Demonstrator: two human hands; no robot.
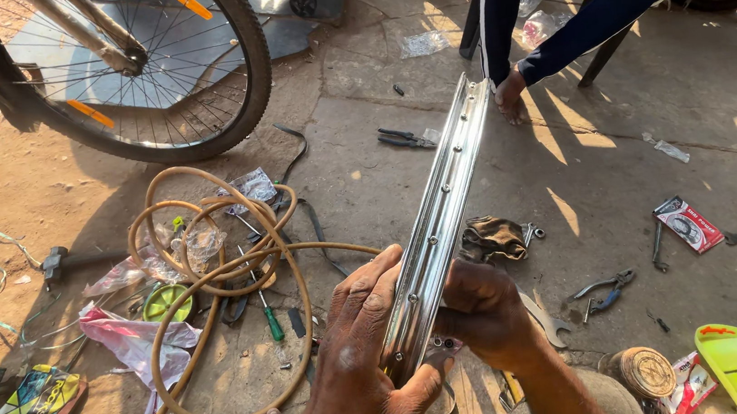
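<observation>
Gripping a bare chrome wheel rim edge-on above the concrete ground, the left hand and right hand close round its near end. Its spoke holes stand empty: no spokes, hub or tyre fitted yet.

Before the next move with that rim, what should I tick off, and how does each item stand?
1. Left hand on the rim: ok, fingers wrap its near end.
2. Right hand on the rim: ok, it grips the other side.
3. Rim off the ground: ok at the near end; far end cannot tell.
4. Far end apart from the seated person's hand: not ok, they look very close.
5. Hose apart from the rim: ok, it lies coiled to the left.
6. Tools within reach: ok, pliers and screwdriver lie nearby.
</observation>
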